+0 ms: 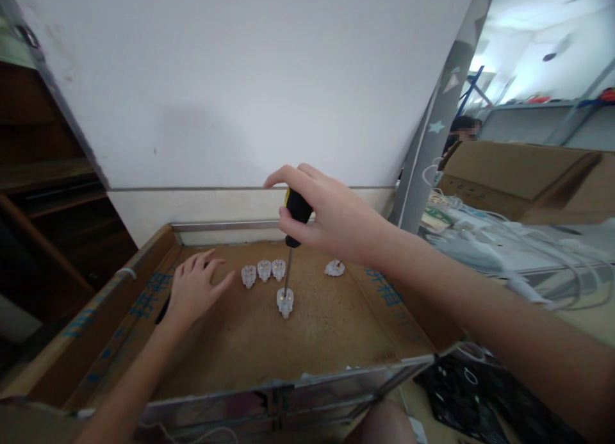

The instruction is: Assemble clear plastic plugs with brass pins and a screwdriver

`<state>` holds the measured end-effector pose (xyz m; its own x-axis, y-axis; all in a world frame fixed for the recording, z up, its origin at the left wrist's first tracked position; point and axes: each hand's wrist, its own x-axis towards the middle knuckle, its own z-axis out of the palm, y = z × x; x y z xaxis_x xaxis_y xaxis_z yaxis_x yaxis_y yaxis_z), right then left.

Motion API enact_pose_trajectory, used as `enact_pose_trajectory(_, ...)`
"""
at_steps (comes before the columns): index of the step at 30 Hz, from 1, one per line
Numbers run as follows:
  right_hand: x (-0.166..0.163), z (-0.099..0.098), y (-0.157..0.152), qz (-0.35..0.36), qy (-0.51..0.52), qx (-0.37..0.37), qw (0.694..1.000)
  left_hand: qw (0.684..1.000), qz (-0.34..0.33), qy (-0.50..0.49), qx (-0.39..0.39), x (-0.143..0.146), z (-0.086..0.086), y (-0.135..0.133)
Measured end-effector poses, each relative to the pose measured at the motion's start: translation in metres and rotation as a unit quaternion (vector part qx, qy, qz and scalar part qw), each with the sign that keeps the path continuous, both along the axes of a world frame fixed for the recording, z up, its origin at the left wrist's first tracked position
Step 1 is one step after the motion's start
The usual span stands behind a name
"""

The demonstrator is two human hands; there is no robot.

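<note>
My right hand (319, 210) grips the black and yellow handle of a screwdriver (298, 208), its shaft pointing down. The tip meets a clear plastic plug (285, 302) that lies on the cardboard. Fingers spread, my left hand (196, 287) hovers over or rests on the left part of the cardboard and holds nothing; which of the two I cannot tell. Just right of it sits a row of similar clear plugs (264, 270). Another clear plug (335, 268) lies apart, to the right. Part of a dark object (162, 311) shows beneath my left wrist.
A cardboard lining (230, 354) with raised sides covers the work surface. Behind it rises a white wall (269, 98). Tangled white cables (485, 239) and a large cardboard box (509, 175) are at the right, with a person (464, 131) partly visible behind. Dark shelves (52, 168) stand left.
</note>
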<state>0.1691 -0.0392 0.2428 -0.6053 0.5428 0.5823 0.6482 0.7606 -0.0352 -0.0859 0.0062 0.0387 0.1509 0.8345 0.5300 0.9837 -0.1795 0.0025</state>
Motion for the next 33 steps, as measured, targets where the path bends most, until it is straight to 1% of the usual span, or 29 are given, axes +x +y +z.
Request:
enact_pose_trajectory(1, -0.001, -0.001, -0.001, 0.004, 0.006, 0.0, 1.0, 0.999, 0.022, 0.028, -0.011, -0.012, -0.001, 0.001)
enact_pose_trajectory(3, -0.003, -0.002, -0.004, 0.013, 0.014, -0.009, 1.0, 0.996, 0.043, 0.069, -0.043, -0.028, -0.007, 0.002)
enact_pose_trajectory(5, -0.003, -0.003, -0.006, 0.014, 0.022, -0.022, 0.999, 0.993, 0.054, 0.085, -0.065, -0.034, -0.012, 0.0)
enact_pose_trajectory(7, -0.003, -0.004, -0.008, 0.009, 0.034, -0.034, 0.999, 0.992, 0.071, 0.081, -0.064, -0.031, -0.013, -0.005)
enact_pose_trajectory(12, 0.0, -0.004, -0.009, 0.001, 0.058, -0.044, 0.997, 0.989, 0.142, 0.043, -0.014, -0.02, -0.006, -0.017)
enact_pose_trajectory(17, -0.001, -0.005, -0.011, 0.007, 0.055, -0.044, 0.998, 0.986, 0.143, 0.054, -0.063, -0.024, -0.009, -0.022)
enact_pose_trajectory(19, -0.001, -0.006, -0.011, 0.008, 0.055, -0.036, 0.998, 0.987, 0.145, 0.038, -0.05, -0.023, -0.01, -0.022)
enact_pose_trajectory(21, -0.001, -0.006, -0.011, 0.008, 0.06, -0.024, 0.998, 0.99, 0.137, 0.007, -0.017, -0.017, -0.009, -0.023)
enact_pose_trajectory(23, -0.002, -0.005, -0.009, 0.007, 0.074, -0.019, 0.997, 0.995, 0.096, -0.032, 0.012, -0.002, -0.005, -0.025)
enact_pose_trajectory(24, -0.003, -0.004, -0.009, 0.006, 0.084, -0.023, 0.996, 0.997, 0.061, -0.051, 0.018, 0.01, -0.003, -0.025)
enact_pose_trajectory(26, -0.004, -0.001, -0.007, 0.009, 0.104, -0.046, 0.994, 0.995, -0.032, -0.091, 0.01, 0.037, 0.001, -0.026)
enact_pose_trajectory(28, -0.006, 0.002, -0.005, 0.024, 0.118, -0.089, 0.989, 0.984, -0.131, -0.118, -0.03, 0.067, 0.002, -0.024)
enact_pose_trajectory(30, -0.007, 0.004, -0.004, 0.027, 0.131, -0.14, 0.981, 0.967, -0.214, -0.127, -0.062, 0.092, -0.003, -0.019)
enact_pose_trajectory(31, -0.007, 0.005, -0.003, 0.023, 0.132, -0.161, 0.978, 0.959, -0.24, -0.129, -0.075, 0.102, -0.008, -0.016)
enact_pose_trajectory(32, -0.008, 0.004, -0.003, 0.01, 0.127, -0.165, 0.978, 0.952, -0.258, -0.137, -0.087, 0.109, -0.013, -0.013)
enact_pose_trajectory(33, -0.008, 0.004, -0.002, -0.012, 0.113, -0.147, 0.982, 0.947, -0.266, -0.148, -0.098, 0.114, -0.018, -0.01)
